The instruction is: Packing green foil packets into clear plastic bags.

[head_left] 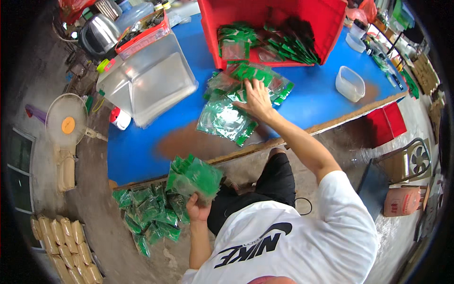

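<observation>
My left hand (198,208) is closed round the lower edge of a stack of green-and-clear plastic bags (196,177), held over the front edge of the blue table. Over the table, my right hand (257,102) rests with its fingers stretched out on a loose pile of the same flat plastic bags (224,116). That pile spreads out in front of a red plastic bin (333,31), which lies with its opening facing me. More green bags (293,45) fill the bottom of the bin. Below the stack in my left hand, several filled-looking green packets (151,213) lie in a heap.
On the blue table (137,158) stand a clear plastic tray (165,75), a small red-and-white container (120,118) and a clear tub (350,84). A kettle (99,35) is at the far left. A fan (66,120), brown packets (66,241) and a chair (378,184) flank the table.
</observation>
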`<state>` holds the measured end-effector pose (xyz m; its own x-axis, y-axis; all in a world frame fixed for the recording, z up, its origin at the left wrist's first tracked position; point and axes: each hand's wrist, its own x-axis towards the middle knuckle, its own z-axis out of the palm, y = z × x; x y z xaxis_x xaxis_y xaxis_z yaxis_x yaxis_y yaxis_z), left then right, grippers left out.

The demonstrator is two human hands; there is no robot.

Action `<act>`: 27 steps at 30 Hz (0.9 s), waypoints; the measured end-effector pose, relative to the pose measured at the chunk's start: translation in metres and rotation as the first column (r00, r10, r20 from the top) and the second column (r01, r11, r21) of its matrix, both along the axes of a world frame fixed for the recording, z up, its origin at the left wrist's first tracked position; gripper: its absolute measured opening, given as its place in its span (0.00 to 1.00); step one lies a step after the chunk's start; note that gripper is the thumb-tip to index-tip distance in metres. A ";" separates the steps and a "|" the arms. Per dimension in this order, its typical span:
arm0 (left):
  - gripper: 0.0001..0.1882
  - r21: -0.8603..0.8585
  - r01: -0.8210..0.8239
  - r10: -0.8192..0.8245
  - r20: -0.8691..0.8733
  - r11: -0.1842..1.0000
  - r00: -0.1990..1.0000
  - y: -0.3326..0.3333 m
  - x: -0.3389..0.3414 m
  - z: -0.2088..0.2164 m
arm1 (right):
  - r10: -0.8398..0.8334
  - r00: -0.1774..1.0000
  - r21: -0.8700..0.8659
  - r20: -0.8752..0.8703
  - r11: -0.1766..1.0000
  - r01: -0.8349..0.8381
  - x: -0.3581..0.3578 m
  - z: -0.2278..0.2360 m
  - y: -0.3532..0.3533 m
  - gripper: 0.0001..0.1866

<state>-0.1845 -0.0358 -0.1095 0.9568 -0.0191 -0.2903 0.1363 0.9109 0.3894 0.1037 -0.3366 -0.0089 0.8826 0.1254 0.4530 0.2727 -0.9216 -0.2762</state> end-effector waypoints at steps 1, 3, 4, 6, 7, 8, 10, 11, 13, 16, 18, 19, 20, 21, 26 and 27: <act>0.37 0.001 -0.002 0.002 0.001 1.000 1.000 0.001 0.000 -0.002 | 0.002 1.000 0.001 0.001 1.000 -0.002 -0.002 -0.006 -0.003 0.45; 0.37 0.017 -0.007 0.007 0.007 1.000 1.000 -0.001 0.002 -0.006 | -0.001 0.999 -0.127 0.037 0.992 0.005 0.000 -0.027 -0.004 0.44; 0.37 0.013 -0.010 0.010 0.010 1.000 1.000 -0.005 0.006 -0.001 | 0.002 0.999 -0.131 0.040 0.991 0.003 0.002 -0.033 -0.004 0.44; 0.36 0.058 0.027 -0.027 0.000 0.998 1.000 -0.010 0.010 0.009 | 0.002 0.999 -0.113 0.053 0.994 0.004 0.002 -0.036 -0.001 0.41; 0.36 0.057 0.020 -0.020 0.000 0.998 1.000 -0.012 0.011 0.012 | 0.002 1.000 -0.092 -0.011 0.996 -0.003 0.001 -0.033 -0.001 0.40; 0.36 0.059 0.037 -0.037 0.010 0.998 0.999 -0.014 0.011 0.014 | 0.008 1.000 -0.093 -0.011 0.996 -0.009 -0.002 -0.031 0.000 0.40; 0.35 0.063 0.053 -0.055 0.024 0.997 0.998 -0.013 0.012 0.013 | -0.066 0.996 -0.244 0.063 0.966 0.080 -0.008 -0.025 0.004 0.40; 0.35 0.058 0.069 -0.070 0.019 0.996 0.997 -0.012 0.012 0.010 | -0.070 0.991 -0.277 0.111 0.956 0.098 -0.011 -0.024 0.006 0.36; 0.35 0.054 0.086 -0.087 0.015 0.995 0.996 -0.012 0.012 0.009 | -0.050 0.998 -0.238 -0.042 0.971 0.039 -0.009 -0.013 0.011 0.34; 0.35 0.057 0.071 -0.071 -0.005 0.996 0.997 -0.013 0.010 0.008 | -0.032 0.988 -0.232 -0.154 0.973 -0.005 -0.004 -0.016 0.022 0.24; 0.36 0.018 0.078 -0.078 -0.019 0.997 0.997 -0.015 0.010 0.010 | -0.044 0.975 -0.321 -0.217 0.947 -0.029 0.008 -0.015 0.029 0.16; 0.36 0.020 0.074 -0.073 -0.019 0.997 0.997 -0.016 0.009 0.013 | -0.044 0.992 -0.341 -0.118 0.940 0.001 0.012 -0.013 0.030 0.11; 0.33 0.014 0.082 -0.082 -0.008 0.997 0.997 -0.018 0.008 0.017 | -0.077 0.990 -0.309 -0.116 0.950 0.038 0.020 -0.008 0.027 0.11; 0.31 0.008 0.083 -0.083 0.002 0.997 0.997 -0.018 0.005 0.020 | -0.078 0.983 -0.269 -0.166 0.963 0.031 0.025 0.004 0.029 0.10; 0.31 0.013 0.094 -0.094 0.005 0.996 0.996 -0.015 0.002 0.002 | -0.208 0.933 -0.307 -0.294 0.945 0.114 0.061 -0.013 0.042 0.15; 0.33 0.024 0.050 -0.050 -0.006 0.998 0.999 -0.011 -0.004 -0.003 | -0.299 0.872 -0.363 -0.386 0.919 0.154 0.048 0.002 0.070 0.17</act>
<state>-0.1882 -0.0465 -0.1125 0.9533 -0.0595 -0.2961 0.1832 0.8933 0.4105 0.1513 -0.2671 -0.0074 0.9995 -0.0324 -0.0025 -0.0324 -0.9995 -0.0047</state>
